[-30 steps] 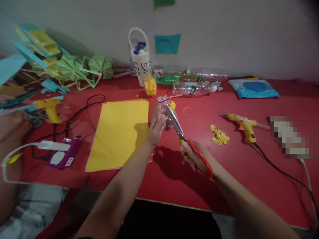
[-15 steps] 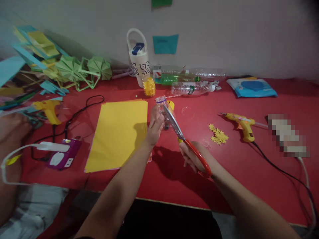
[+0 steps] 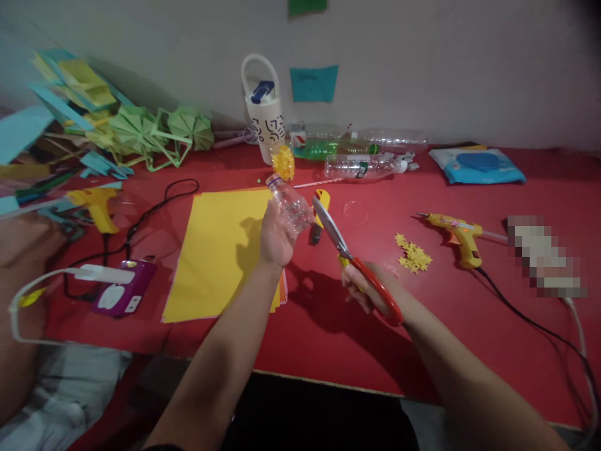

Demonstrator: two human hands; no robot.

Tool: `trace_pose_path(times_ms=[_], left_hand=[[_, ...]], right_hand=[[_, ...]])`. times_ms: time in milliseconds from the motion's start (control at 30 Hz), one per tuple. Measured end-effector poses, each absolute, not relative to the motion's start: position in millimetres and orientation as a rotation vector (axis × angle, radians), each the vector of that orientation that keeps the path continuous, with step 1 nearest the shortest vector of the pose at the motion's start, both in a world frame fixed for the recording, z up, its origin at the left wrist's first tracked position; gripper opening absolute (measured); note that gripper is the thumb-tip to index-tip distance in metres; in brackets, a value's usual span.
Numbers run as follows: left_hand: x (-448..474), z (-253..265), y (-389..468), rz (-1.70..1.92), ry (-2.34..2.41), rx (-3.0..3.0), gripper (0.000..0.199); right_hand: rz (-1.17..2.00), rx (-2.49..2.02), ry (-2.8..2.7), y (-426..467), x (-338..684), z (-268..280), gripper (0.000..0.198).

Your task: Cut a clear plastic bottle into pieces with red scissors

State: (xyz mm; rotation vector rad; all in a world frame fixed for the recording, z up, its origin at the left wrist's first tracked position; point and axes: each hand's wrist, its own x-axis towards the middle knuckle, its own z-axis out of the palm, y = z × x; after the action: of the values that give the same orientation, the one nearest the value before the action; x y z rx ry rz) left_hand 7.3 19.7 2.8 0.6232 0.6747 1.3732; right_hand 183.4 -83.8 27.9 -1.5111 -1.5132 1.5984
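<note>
My left hand (image 3: 277, 239) grips the cut top part of a clear plastic bottle (image 3: 293, 208), tilted with its purple-ringed neck towards the upper left. My right hand (image 3: 364, 289) is closed on red-handled scissors (image 3: 375, 291). Their blades point up and left, apart from the bottle piece. Behind the blades, a yellow box cutter (image 3: 322, 203) lies on the red table. Under and beside my left hand is a stack of yellow paper (image 3: 211, 257). A heap of small yellow stars (image 3: 416, 257) lies right of the scissors.
Yellow glue guns lie at the right (image 3: 453, 235) and left (image 3: 96, 203), with trailing cords. A purple power block (image 3: 124, 291) sits at the left near a co-worker's arm (image 3: 23, 263). Along the wall are a white tumbler (image 3: 267, 125), plastic bottles (image 3: 347, 166) and a wipes pack (image 3: 476, 166).
My left hand has moved left with the bottle piece and tipped it over, away from the scissor blades. The scissors stay nearly in place, and the box cutter shows more fully.
</note>
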Motion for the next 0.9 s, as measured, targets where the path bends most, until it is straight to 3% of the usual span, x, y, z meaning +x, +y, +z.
trace_pose_path(times_ms=[100, 267, 500, 733, 900], left_hand=[[2.1, 3.6, 20.4, 1.389, 0.682, 0.574, 0.051], [-0.9, 6.6, 21.0, 1.41, 0.661, 0.468, 0.048], [-0.9, 13.0, 21.8, 1.433, 0.72, 0.351, 0.033], [5.1, 11.1, 19.4, 1.424, 0.702, 0.437, 0.041], [10.1, 13.2, 17.6, 1.419, 0.717, 0.491, 0.033]], right_hand=[[1.455, -1.632, -1.655, -80.8, 192.3, 40.2, 0.063], [1.493, -1.66, -1.833, -78.7, 195.6, 54.7, 0.065], [1.524, -1.704, -1.805, -78.9, 192.4, 51.2, 0.067], [1.615, -1.654, -1.723, -82.7, 187.6, 44.2, 0.061], [1.666, -1.63, -1.625, -85.0, 183.9, 41.6, 0.057]])
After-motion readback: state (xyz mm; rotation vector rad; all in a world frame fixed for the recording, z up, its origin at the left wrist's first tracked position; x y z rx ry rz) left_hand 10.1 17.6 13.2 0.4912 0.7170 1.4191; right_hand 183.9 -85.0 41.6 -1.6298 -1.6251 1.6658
